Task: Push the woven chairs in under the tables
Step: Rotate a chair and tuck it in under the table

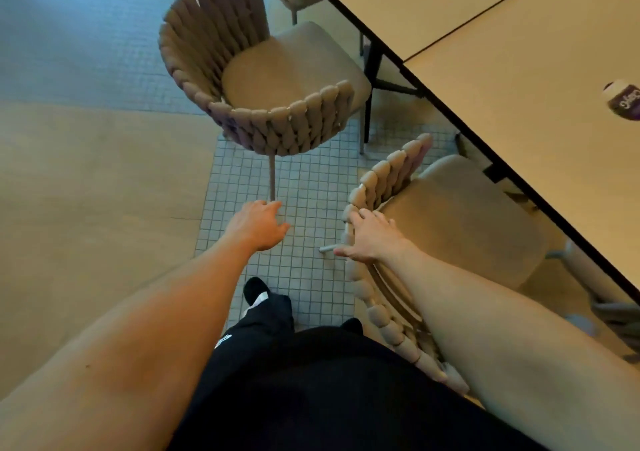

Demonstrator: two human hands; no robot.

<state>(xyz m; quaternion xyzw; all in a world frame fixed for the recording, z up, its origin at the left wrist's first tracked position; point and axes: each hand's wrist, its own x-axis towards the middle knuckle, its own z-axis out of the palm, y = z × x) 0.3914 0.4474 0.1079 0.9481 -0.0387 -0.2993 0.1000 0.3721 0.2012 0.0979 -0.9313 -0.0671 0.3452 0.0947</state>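
Two tables (540,52) butt edge to edge along the upper right, their dark edge running diagonally down to the right, well beyond the fingers on the far right side. A bottle (621,99) lies on the nearer top.

Next in size, the near chair (460,215) sits directly under the right hand (372,239), its seat already reaching toward the table edge while its curved woven back faces the person. The fingers (367,217) drape over the top of that back, lightly curled round the padded rim, thumb spread out to the left. From these fingers the seat runs away to the upper right, straight at the table, so a push along that line looks like what is called for; the right hand is plainly the nearer one for it.

The far chair (273,80) stands ahead of the left fingertips, apart from them, its back curving toward the person and its seat front just short of the table edge. It appears turned slightly, so it may need squaring as it goes in.

Both chairs have thick beige braided backs, plain cushioned seats and thin metal legs.

Smallest, the left hand (258,225) hangs over the tiled floor (311,180), fingers loosely curled downward, holding nothing.
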